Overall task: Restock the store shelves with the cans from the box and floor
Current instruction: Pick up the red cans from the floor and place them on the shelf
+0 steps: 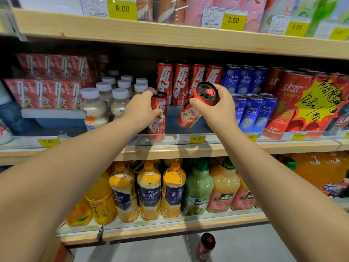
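Observation:
My left hand (pixel 141 108) grips a tall red can (pixel 157 127) that stands upright at the front of the middle shelf (pixel 217 148). In my right hand (pixel 217 108) is a second red can (pixel 190 116), tilted with its black top toward me, in the air just above the shelf to the right of the first. Behind them stands a row of the same red cans (pixel 181 82). One more red can (pixel 206 246) stands on the grey floor below the bottom shelf.
White-capped milky bottles (pixel 94 110) stand left of the cans, blue Rio cans (pixel 251 112) right of them. A clear lip with price tags (pixel 196 138) runs along the shelf front. Large juice bottles (pixel 151 190) fill the shelf below.

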The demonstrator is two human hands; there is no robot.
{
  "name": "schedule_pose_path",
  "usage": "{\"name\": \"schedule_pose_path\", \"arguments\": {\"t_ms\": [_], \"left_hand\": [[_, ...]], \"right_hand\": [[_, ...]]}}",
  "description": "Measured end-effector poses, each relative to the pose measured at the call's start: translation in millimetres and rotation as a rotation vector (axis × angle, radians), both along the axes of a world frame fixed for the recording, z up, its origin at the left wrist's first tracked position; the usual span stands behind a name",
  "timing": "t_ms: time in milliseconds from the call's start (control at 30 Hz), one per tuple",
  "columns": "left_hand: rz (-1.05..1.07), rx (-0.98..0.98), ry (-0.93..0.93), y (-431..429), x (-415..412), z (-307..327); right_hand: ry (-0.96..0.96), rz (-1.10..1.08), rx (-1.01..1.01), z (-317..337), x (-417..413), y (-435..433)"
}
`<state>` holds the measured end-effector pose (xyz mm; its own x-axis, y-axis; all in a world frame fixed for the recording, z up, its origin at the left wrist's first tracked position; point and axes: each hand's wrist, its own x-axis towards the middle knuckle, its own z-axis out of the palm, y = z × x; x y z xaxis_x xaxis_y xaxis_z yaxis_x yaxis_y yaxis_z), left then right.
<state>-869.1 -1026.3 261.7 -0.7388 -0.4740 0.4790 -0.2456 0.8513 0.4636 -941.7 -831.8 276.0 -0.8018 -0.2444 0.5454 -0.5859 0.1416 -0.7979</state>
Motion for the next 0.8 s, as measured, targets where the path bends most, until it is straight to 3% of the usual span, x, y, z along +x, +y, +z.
{"name": "schedule_pose_path", "arguments": {"t_ms": [467, 633, 800], "left_hand": [[-0.053, 0.078, 0.072, 10, -6, -19], [-0.057, 0.097, 0.059, 13, -3, -21], [-0.021, 0.138, 0.089, 25, 3, -37]], "right_hand": [[-0.057, 0.054, 0.278, -14, -45, -42], [-0.165, 0.187, 0.346, -20, -51, -38], [-0.208, 0.185, 0.446, -39, -52, -29]]}}
